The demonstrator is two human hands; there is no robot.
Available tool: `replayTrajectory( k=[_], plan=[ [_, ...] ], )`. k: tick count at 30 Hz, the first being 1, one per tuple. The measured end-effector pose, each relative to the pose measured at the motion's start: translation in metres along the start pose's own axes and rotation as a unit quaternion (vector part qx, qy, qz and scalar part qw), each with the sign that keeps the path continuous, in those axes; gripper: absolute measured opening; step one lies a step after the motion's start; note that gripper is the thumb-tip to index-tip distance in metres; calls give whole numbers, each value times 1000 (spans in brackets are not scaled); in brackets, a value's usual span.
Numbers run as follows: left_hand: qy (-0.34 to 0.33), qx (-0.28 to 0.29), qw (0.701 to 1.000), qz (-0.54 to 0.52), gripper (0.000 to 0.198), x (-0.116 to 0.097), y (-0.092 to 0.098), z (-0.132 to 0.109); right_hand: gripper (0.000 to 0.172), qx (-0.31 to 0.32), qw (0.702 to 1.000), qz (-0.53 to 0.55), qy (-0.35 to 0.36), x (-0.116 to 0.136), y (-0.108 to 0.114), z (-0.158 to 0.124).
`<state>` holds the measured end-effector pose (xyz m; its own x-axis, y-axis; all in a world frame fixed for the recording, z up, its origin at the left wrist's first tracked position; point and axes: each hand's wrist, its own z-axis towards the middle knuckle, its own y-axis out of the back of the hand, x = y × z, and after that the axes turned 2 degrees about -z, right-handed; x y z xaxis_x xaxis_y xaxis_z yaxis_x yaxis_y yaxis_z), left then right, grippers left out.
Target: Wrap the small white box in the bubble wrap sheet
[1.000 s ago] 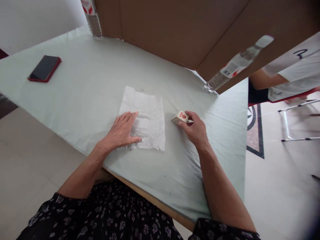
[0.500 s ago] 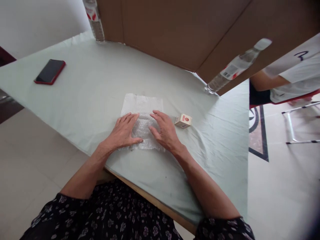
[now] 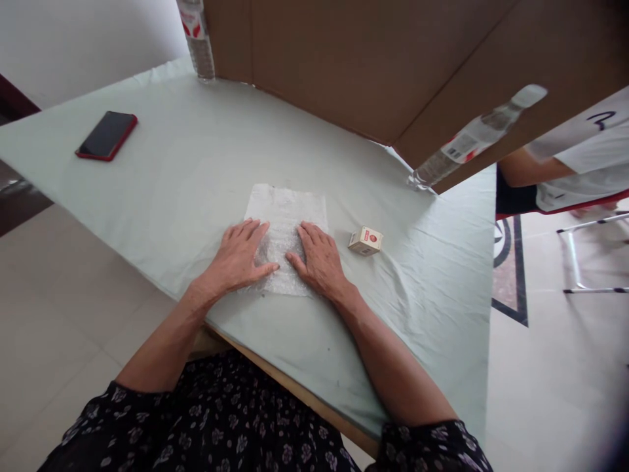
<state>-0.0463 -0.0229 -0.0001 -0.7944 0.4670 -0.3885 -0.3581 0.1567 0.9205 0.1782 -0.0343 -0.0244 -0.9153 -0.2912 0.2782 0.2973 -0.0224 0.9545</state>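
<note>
A sheet of bubble wrap (image 3: 287,206) lies flat on the cloth-covered table. My left hand (image 3: 236,257) rests on its left side, palm down, with the thumb stretched towards the middle. On the right side of the sheet lies my right hand (image 3: 320,261), also flat, fingers pointing away from me. The parts of the sheet under both palms are hidden. Just right of my right hand sits a small cream-coloured box (image 3: 366,240) with a red mark.
A phone in a red case (image 3: 107,136) lies at the far left. A brown cardboard panel (image 3: 334,65) stands at the back, with a water bottle (image 3: 199,46) at its left and another bottle (image 3: 466,144) at its right. Beyond it, a person's arm (image 3: 535,165) shows.
My hands have settled flatter on the bubble wrap, the right one with its fingers lowered. The whole view has shifted slightly; the box stays in its place on the table.
</note>
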Motion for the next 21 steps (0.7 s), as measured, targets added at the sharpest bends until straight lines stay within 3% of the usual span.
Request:
replayTrajectory(
  k=[8, 13, 19, 21],
  plan=[
    [8, 48, 999, 12, 90, 17, 7, -1, 64, 5, 1000, 12, -2, 0, 3, -1],
    [6, 68, 998, 10, 87, 21, 12, -3, 54, 1, 1000, 25, -4, -4, 3, -1],
    [-14, -37, 999, 15, 57, 2, 11, -1, 52, -7, 1000, 23, -2, -7, -2, -1],
    [-51, -41, 998, 1, 53, -6, 9, 3, 51, -17, 1000, 25, 3, -7, -3, -2]
  ],
)
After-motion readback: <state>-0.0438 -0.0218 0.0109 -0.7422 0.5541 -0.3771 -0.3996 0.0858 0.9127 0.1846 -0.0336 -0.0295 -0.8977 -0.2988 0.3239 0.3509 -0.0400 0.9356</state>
